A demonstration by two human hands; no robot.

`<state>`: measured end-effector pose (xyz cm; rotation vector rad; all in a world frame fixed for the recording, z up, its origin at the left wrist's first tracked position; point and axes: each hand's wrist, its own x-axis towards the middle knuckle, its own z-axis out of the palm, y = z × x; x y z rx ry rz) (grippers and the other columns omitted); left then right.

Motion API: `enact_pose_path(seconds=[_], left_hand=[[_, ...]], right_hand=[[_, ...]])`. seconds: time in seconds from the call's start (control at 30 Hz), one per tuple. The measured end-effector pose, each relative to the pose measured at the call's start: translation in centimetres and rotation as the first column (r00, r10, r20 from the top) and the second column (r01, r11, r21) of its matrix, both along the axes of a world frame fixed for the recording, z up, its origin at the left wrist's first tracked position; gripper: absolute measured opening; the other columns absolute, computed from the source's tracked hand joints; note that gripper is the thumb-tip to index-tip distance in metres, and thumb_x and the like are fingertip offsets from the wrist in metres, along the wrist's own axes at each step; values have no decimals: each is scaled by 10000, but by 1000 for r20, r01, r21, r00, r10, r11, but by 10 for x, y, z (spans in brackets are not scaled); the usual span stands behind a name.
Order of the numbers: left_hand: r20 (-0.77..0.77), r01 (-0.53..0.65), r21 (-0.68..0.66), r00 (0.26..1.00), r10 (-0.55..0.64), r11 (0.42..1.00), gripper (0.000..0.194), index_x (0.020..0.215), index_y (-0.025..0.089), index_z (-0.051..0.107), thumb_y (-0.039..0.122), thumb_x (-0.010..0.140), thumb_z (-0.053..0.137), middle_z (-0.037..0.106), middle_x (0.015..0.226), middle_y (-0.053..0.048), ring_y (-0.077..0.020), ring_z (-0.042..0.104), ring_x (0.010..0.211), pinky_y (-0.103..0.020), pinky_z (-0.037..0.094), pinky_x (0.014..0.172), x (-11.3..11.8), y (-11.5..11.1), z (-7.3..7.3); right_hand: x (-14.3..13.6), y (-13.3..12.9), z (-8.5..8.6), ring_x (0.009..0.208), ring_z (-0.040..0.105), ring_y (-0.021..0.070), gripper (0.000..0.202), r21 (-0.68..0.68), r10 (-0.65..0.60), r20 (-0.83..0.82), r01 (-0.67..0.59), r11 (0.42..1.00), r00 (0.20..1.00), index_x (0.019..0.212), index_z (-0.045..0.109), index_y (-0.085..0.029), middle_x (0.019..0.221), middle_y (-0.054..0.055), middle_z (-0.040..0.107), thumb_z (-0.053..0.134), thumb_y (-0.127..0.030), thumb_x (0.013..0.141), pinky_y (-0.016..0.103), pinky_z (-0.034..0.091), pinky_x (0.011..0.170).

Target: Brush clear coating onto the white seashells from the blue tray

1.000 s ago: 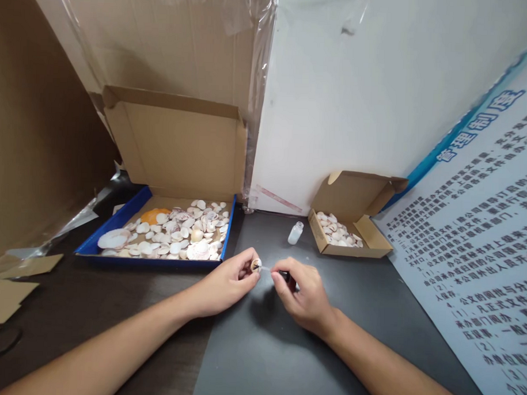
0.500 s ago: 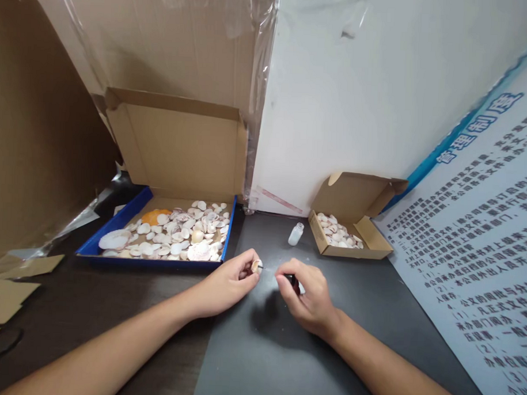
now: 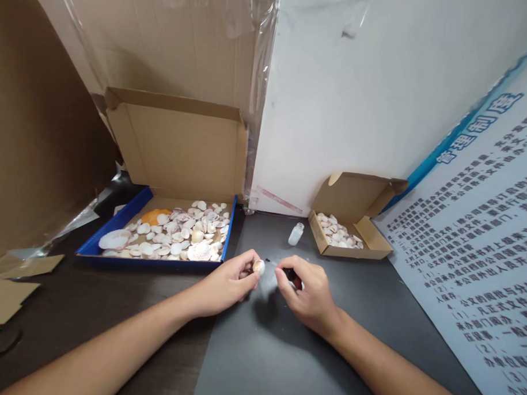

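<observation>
A small whitish-brown shell (image 3: 258, 267) is pinched between the fingertips of my left hand (image 3: 232, 283). Just right of it, my right hand (image 3: 306, 288) is closed around a small brush with a dark handle (image 3: 292, 276); its dark tip (image 3: 268, 260) shows between the two hands, apart from the shell. Beyond my right hand stands a small open bottle (image 3: 295, 234) with whitish contents. Many white and pinkish shells (image 3: 176, 232) lie in the blue-edged box (image 3: 157, 263) at the left.
At the back right, a smaller open cardboard box (image 3: 352, 253) holds more shells (image 3: 338, 232). Cardboard pieces (image 3: 9, 295) lie at the far left. A white panel (image 3: 336, 108) stands behind the dark table (image 3: 249, 358), and a printed poster (image 3: 474, 216) is at the right.
The brush tip has moved off the shell, up and to the right. The shell has turned in my left hand, and its inner side no longer shows the same way.
</observation>
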<state>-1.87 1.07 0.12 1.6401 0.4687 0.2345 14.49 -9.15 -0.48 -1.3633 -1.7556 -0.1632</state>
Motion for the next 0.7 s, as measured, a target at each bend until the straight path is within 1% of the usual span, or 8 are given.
enact_pose_path(seconds=[0.13,0.17,0.27,0.33,0.43,0.57,0.6,0.7], left_hand=[[6,-7,-37,1000,7,999,270,857,202,392,445,894,503,438,700,62,-75,369,548,-211,296,505,0,0,1],[11,-10,-45,1000,10,999,272,859,201,395,446,891,509,424,687,66,-75,360,545,-211,288,502,0,0,1],[22,-10,-56,1000,11,998,269,855,198,400,438,890,516,387,661,75,-72,328,534,-211,259,493,0,1,0],[25,-12,-58,1000,13,998,266,850,198,398,430,889,521,381,656,77,-71,323,530,-209,255,491,0,1,0],[20,-21,-53,1000,22,998,252,856,199,398,415,884,526,419,670,71,-70,351,527,-209,274,488,1,1,0],[12,-24,-42,1000,25,999,262,857,193,410,434,898,504,495,711,53,-60,394,511,-211,308,495,1,1,0],[12,-27,-43,1000,28,999,271,856,191,414,443,899,503,511,719,49,-56,403,505,-210,314,497,1,1,0],[20,-35,-71,999,36,997,294,858,188,416,459,886,526,564,747,35,-47,428,489,-205,315,490,1,1,0]], right_hand=[[0,0,0,488,458,71,135,-14,84,-1,-84,996,996,798,570,-180,632,-21,581,507,-206,915,206,367,519],[0,0,0,488,459,71,135,-14,78,6,-78,997,997,796,571,-180,630,-22,581,509,-207,913,207,364,521],[1,1,-1,492,457,69,127,-4,-10,-11,10,1000,1000,788,562,-176,630,-24,577,520,-198,906,209,352,522],[2,1,0,496,452,69,131,-11,12,-25,-12,1000,1000,784,556,-175,627,-25,565,514,-198,906,207,352,526],[1,0,2,496,447,70,142,-40,90,-28,-91,995,996,783,561,-177,619,-29,552,505,-209,909,204,357,525],[2,0,3,503,455,69,141,-49,-9,-75,6,999,997,788,564,-174,644,-20,575,506,-211,911,199,360,511],[2,0,3,503,454,70,145,-51,-14,-81,10,999,997,785,561,-174,644,-18,573,502,-214,912,201,363,512],[3,0,3,497,448,72,144,-71,42,-65,-47,996,997,788,562,-177,632,-21,562,500,-220,911,206,365,517]])
